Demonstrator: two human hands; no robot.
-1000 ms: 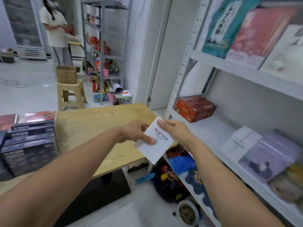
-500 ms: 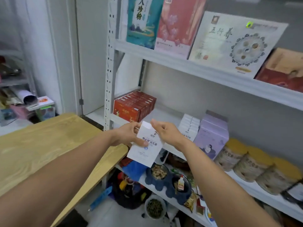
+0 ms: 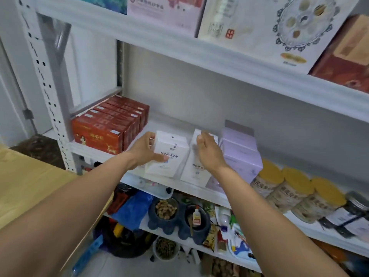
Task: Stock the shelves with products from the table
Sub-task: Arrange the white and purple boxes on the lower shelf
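Observation:
A white box with dark print (image 3: 169,154) stands on the middle shelf (image 3: 191,188) of the white rack. My left hand (image 3: 144,150) grips its left side, thumb across the front. Just to its right stands a row of matching white boxes (image 3: 194,168). My right hand (image 3: 209,151) lies with straight fingers against the top and front of that row. A narrow gap separates the held box from the row.
Red boxes (image 3: 107,126) fill the shelf's left end, lilac boxes (image 3: 239,154) and yellow-lidded jars (image 3: 295,192) its right. Large flat gift boxes (image 3: 279,27) lean on the shelf above. Pet bowls (image 3: 175,216) and clutter sit below. The wooden table (image 3: 30,182) is at left.
I have turned from the table to the rack. The white box held in both hands in mid-air now stands on the middle shelf; my right hand has let go and moved to the neighbouring row.

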